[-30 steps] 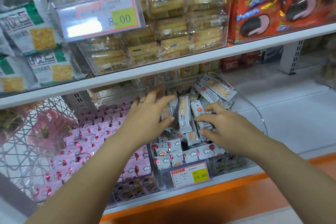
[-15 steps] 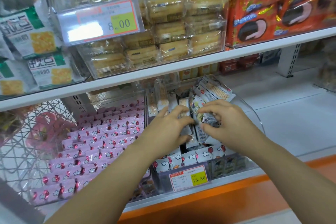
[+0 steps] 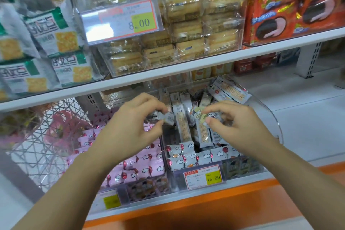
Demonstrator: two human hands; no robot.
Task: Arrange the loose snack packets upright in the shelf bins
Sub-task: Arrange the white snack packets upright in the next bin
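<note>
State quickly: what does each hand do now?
Left hand: pinches a small grey packet.
Right hand: pinches a long grey packet.

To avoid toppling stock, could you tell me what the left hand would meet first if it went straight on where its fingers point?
Probably the upright grey packets in the clear bin, just beyond the small packet the left hand pinches; depth is hard to judge.

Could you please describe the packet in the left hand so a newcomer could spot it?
On the lower shelf, find the clear bin behind the yellow 15.80 price tag. At its left wall, the left hand pinches a silver packet. Unlike the long packets standing beside it, it looks scrunched.
</note>
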